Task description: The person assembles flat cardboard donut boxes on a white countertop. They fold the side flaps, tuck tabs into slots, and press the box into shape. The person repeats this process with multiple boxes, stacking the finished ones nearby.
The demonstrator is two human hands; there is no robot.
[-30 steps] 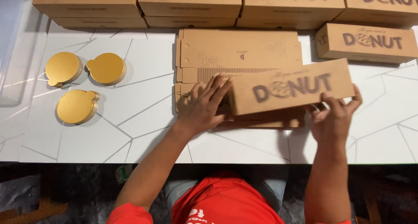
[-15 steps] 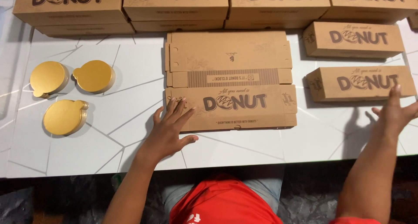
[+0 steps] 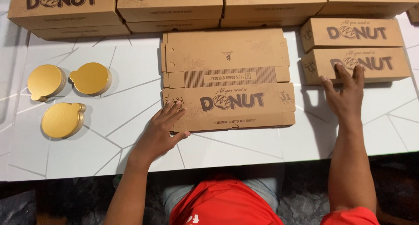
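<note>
I see the flat unfolded donut box (image 3: pixel 227 78) lying in the middle of the white table (image 3: pixel 109 142), printed side up. My left hand (image 3: pixel 163 129) rests open, fingers spread, on its corner at 7 o'clock; it presses but grips nothing. My right hand (image 3: pixel 347 94) is also open and flat, the fingertips touching the near edge of a folded donut box (image 3: pixel 355 64) at 3 o'clock from the flat sheet. A second folded box (image 3: pixel 351 32) lies just behind that one, touching it.

I judge the flat box to be light, thin cardboard: stiff along the panels, but it bends easily at the creases and may slide on the smooth table. A good hold would be at the long edges or the side flaps, not at the middle. The folded box is hollow and can be crushed by a hard squeeze.

At 12 o'clock a row of stacked boxes (image 3: pixel 170 6) stands close to the flat sheet, so little room is there. At 9 o'clock three gold cake boards (image 3: pixel 65 94) lie well apart from the sheet. The table edge is near at 6 o'clock, with open surface between it and the sheet.
</note>
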